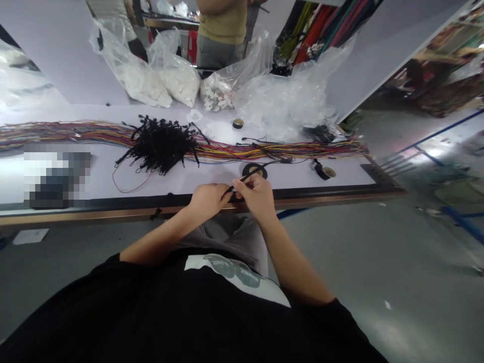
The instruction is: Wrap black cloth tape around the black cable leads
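Observation:
Between my two hands, just above the front edge of the table, runs a thin black cable (249, 175). My left hand (208, 197) is closed on its lower end. The fingertips of my right hand (258, 195) pinch it a short way further up. From there the cable slants up to the right, toward the wires. Right behind my right hand a roll of black tape (251, 168) lies flat, partly covered by the fingers. A heap of short black cables (162, 143) lies to the left, beyond my left hand.
A long bundle of coloured wires (227, 153) stretches across the table (181, 184). More tape rolls lie right (324, 173) and behind (238, 123). Clear plastic bags (181, 83) of white parts line the back. A blurred-out block (56, 176) sits left. A person (222, 25) stands opposite.

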`<action>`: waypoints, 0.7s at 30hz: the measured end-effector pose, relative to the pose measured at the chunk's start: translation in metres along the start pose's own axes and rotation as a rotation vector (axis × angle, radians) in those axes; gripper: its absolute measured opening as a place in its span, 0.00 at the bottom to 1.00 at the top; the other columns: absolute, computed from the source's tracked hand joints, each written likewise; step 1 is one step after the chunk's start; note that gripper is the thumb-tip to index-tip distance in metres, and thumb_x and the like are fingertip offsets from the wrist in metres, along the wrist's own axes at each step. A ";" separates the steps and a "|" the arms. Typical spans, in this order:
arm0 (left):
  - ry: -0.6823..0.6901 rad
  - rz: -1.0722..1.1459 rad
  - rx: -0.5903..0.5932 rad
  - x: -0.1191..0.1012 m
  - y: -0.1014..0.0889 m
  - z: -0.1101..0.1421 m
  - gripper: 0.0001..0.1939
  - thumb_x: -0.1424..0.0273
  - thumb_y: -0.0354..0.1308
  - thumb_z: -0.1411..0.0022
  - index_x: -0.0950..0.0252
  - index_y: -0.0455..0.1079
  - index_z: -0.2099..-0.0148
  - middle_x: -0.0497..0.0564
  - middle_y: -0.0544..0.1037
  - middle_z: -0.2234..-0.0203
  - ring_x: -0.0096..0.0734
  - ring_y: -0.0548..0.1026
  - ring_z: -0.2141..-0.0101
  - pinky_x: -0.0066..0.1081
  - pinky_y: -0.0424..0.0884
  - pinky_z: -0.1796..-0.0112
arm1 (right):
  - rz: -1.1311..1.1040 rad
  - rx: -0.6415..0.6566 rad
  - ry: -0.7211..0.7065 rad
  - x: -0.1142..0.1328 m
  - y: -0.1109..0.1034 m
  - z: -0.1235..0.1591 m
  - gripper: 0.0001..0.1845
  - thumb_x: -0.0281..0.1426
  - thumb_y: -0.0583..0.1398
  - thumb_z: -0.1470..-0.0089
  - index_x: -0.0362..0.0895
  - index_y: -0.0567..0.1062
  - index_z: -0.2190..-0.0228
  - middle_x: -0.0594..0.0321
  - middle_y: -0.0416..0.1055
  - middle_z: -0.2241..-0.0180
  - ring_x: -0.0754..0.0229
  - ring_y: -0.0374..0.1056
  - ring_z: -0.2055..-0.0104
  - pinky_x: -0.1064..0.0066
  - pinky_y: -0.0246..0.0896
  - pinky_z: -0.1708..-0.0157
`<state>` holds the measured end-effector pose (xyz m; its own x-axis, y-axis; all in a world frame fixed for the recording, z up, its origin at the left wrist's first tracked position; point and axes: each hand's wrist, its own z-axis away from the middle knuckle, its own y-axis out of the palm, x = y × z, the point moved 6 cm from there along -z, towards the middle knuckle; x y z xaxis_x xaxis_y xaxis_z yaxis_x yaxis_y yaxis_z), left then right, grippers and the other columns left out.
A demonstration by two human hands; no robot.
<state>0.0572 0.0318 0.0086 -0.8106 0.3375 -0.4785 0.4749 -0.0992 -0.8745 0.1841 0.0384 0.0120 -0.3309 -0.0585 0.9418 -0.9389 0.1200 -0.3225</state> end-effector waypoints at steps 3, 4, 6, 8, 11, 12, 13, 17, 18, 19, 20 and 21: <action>-0.032 -0.183 0.015 0.001 0.006 0.003 0.19 0.65 0.44 0.35 0.70 0.73 0.62 0.61 0.78 0.70 0.39 0.77 0.69 0.30 0.65 0.71 | -0.097 -0.095 0.030 -0.001 0.003 0.000 0.16 0.43 0.62 0.58 0.46 0.64 0.81 0.72 0.63 0.88 0.66 0.60 0.84 0.72 0.57 0.79; -0.024 -0.224 0.042 0.000 0.007 0.003 0.20 0.65 0.42 0.34 0.71 0.73 0.62 0.62 0.78 0.70 0.41 0.77 0.69 0.31 0.65 0.71 | -0.112 -0.108 0.027 0.000 0.005 0.000 0.16 0.42 0.62 0.58 0.46 0.64 0.82 0.72 0.63 0.88 0.67 0.59 0.85 0.72 0.57 0.79; 0.012 -0.289 0.096 0.000 0.010 0.004 0.21 0.67 0.39 0.34 0.72 0.73 0.61 0.63 0.78 0.70 0.43 0.78 0.68 0.31 0.66 0.71 | -0.089 -0.090 0.011 0.004 0.011 0.000 0.15 0.41 0.62 0.57 0.46 0.64 0.82 0.72 0.62 0.88 0.67 0.58 0.85 0.72 0.55 0.80; 0.026 -0.332 0.119 0.003 0.010 0.006 0.21 0.68 0.38 0.34 0.73 0.72 0.60 0.64 0.78 0.70 0.43 0.78 0.67 0.32 0.66 0.70 | -0.036 -0.048 -0.008 0.010 0.019 0.001 0.15 0.41 0.61 0.56 0.46 0.63 0.83 0.72 0.62 0.88 0.67 0.58 0.85 0.73 0.55 0.80; -0.009 -0.374 0.115 0.014 0.006 0.007 0.21 0.69 0.38 0.34 0.74 0.71 0.58 0.65 0.77 0.69 0.44 0.78 0.66 0.33 0.68 0.69 | -0.012 0.138 -0.014 0.017 0.033 -0.003 0.15 0.42 0.61 0.56 0.46 0.65 0.81 0.72 0.63 0.88 0.67 0.60 0.84 0.73 0.56 0.79; -0.016 -0.392 0.118 0.018 0.004 0.006 0.21 0.70 0.38 0.35 0.74 0.71 0.58 0.65 0.77 0.68 0.45 0.78 0.66 0.33 0.68 0.69 | -0.029 0.235 -0.014 0.017 0.037 -0.007 0.14 0.42 0.61 0.56 0.45 0.66 0.79 0.72 0.64 0.87 0.66 0.61 0.83 0.73 0.57 0.79; -0.030 -0.412 0.118 0.024 0.000 0.006 0.21 0.71 0.37 0.35 0.75 0.71 0.58 0.66 0.77 0.67 0.46 0.78 0.65 0.34 0.68 0.69 | -0.043 0.321 -0.018 0.017 0.038 -0.012 0.13 0.42 0.62 0.56 0.45 0.67 0.76 0.71 0.66 0.85 0.65 0.63 0.82 0.72 0.59 0.79; -0.258 -0.459 0.025 0.065 -0.035 0.002 0.23 0.70 0.34 0.35 0.74 0.70 0.58 0.67 0.77 0.66 0.48 0.77 0.64 0.35 0.68 0.68 | 0.177 0.178 -0.074 -0.001 -0.008 -0.060 0.11 0.39 0.59 0.53 0.45 0.70 0.70 0.64 0.72 0.74 0.63 0.67 0.75 0.68 0.63 0.72; -0.323 -0.454 -0.008 0.077 -0.046 0.002 0.23 0.69 0.34 0.35 0.73 0.69 0.58 0.66 0.77 0.66 0.48 0.77 0.64 0.36 0.68 0.68 | 0.327 0.034 -0.085 -0.008 -0.029 -0.075 0.09 0.36 0.57 0.51 0.44 0.71 0.70 0.61 0.73 0.72 0.61 0.68 0.72 0.67 0.63 0.69; -0.380 -0.438 -0.037 0.087 -0.057 0.002 0.23 0.67 0.34 0.35 0.73 0.68 0.56 0.66 0.77 0.67 0.48 0.77 0.65 0.36 0.67 0.67 | 0.492 -0.079 -0.083 -0.016 -0.048 -0.088 0.08 0.33 0.56 0.50 0.43 0.71 0.69 0.58 0.74 0.68 0.59 0.69 0.67 0.65 0.63 0.65; -0.430 -0.415 -0.078 0.096 -0.067 0.003 0.22 0.67 0.35 0.35 0.73 0.66 0.53 0.65 0.77 0.67 0.48 0.77 0.65 0.35 0.67 0.68 | 0.667 -0.151 -0.072 -0.024 -0.064 -0.099 0.08 0.30 0.54 0.49 0.42 0.72 0.68 0.54 0.74 0.65 0.57 0.69 0.63 0.63 0.62 0.62; -0.459 -0.390 -0.106 0.104 -0.075 0.002 0.21 0.68 0.36 0.35 0.72 0.62 0.48 0.64 0.77 0.67 0.47 0.77 0.65 0.35 0.66 0.68 | 0.820 -0.177 -0.049 -0.033 -0.074 -0.108 0.10 0.29 0.53 0.49 0.41 0.72 0.66 0.52 0.74 0.62 0.54 0.68 0.59 0.62 0.60 0.59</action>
<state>-0.0638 0.0722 0.0245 -0.9853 -0.1099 -0.1308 0.1257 0.0521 -0.9907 0.2745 0.1382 0.0153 -0.9096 0.0728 0.4091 -0.3719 0.2967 -0.8796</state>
